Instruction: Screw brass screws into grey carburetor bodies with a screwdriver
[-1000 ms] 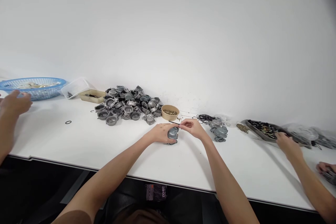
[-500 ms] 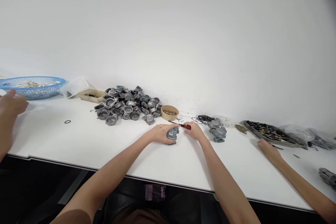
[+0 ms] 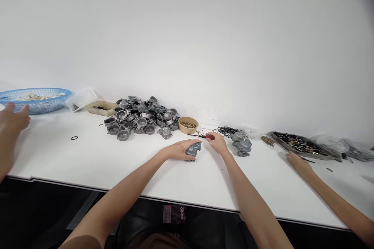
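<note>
My left hand [image 3: 177,151] is wrapped round a small grey metal carburetor [image 3: 193,149] that stands on the white table, fingers over its top and thumb low on its near side. In my right hand [image 3: 217,144], just to the right, is a screwdriver [image 3: 209,137] with a red and black handle. Its dark shaft points left, above and behind the carburetor, and its tip is near the tan bowl [image 3: 184,128] of small brass-coloured parts. More grey carburetors [image 3: 243,147] stand to the right of my right hand.
A heap of grey metal cups [image 3: 142,121] lies left of the bowl. Black rubber rings [image 3: 226,130] lie behind my right hand. A metal tray [image 3: 288,148] of small parts is at right, near another person's hand [image 3: 299,164]. Another hand [image 3: 13,120] is by a blue basket [image 3: 48,106].
My right hand has risen slightly, and the screwdriver lies more level. My left hand has shifted its fingers over the carburetor, which has turned a little. The other person's fingers at far left have spread.
</note>
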Demonstrator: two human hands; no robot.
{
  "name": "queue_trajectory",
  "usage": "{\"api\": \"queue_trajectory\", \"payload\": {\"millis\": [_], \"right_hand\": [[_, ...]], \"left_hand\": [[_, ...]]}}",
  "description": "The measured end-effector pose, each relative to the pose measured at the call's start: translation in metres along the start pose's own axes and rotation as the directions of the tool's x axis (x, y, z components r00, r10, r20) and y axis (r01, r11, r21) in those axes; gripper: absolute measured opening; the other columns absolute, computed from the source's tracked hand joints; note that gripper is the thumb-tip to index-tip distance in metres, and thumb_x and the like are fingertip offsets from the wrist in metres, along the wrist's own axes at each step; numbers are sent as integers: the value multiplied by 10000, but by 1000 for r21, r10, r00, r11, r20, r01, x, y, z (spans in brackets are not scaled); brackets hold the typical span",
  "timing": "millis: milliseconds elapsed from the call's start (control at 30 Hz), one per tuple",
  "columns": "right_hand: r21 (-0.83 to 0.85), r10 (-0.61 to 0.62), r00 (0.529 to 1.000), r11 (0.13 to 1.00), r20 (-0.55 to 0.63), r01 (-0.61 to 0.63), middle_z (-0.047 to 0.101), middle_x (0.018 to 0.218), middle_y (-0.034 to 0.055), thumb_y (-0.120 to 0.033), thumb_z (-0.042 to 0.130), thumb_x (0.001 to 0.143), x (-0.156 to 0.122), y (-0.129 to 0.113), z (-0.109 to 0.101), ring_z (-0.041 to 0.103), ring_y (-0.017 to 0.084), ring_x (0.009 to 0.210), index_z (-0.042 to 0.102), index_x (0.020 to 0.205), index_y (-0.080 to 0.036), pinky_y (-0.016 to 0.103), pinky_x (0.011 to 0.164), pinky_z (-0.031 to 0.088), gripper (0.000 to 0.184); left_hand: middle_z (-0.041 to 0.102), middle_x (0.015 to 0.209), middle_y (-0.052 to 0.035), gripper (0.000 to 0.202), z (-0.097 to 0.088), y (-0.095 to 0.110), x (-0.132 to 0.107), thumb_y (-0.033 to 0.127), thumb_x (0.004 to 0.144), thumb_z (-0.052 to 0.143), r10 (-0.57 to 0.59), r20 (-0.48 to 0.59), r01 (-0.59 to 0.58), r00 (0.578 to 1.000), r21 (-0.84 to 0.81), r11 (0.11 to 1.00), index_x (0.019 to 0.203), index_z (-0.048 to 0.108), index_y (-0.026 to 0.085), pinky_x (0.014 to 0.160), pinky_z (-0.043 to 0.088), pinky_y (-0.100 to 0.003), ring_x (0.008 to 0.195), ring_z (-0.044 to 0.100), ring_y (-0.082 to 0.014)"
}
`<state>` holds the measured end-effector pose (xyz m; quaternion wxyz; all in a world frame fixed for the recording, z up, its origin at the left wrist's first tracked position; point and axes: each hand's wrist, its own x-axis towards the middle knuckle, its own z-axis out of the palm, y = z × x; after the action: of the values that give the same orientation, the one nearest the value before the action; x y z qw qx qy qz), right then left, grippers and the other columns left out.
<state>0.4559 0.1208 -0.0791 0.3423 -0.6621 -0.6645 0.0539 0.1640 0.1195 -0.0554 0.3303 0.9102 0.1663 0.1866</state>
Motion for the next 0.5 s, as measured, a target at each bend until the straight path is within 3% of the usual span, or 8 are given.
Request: {"api": "queue_trajectory", "payload": {"millis": [133,333,500], "right_hand": [[144,-32,986,988,-164,56,761,998,85,-281,607,823,1,-12,-13,709,231,875,714,1005,-196,377,868,543,227],[383,80,910,919,-408,91,733,946,101,-427,668,824,-4,-35,-35,708,248,799,655,1124,-190,373,732,575,383],[566,129,848,793,-515,223,645,842,32,-470,636,844,-8,-47,-47,626,158,575,551,1063,-216,310,574,542,347]], "left_hand": [[496,1463,-86,792,-1,2,-1,373,850,706,-31,5,31,1000,27,999,1543,324,360,1080,406,-419,1281,521,-297],[556,1409,-54,744,-2,5,0,444,803,767,-32,-53,32,998,7,999,1463,434,366,1035,436,-371,1226,565,-284],[537,1413,-80,977,-1,-7,2,510,676,865,-118,-68,112,991,-92,989,1505,373,345,999,459,-366,1184,590,-286]]}}
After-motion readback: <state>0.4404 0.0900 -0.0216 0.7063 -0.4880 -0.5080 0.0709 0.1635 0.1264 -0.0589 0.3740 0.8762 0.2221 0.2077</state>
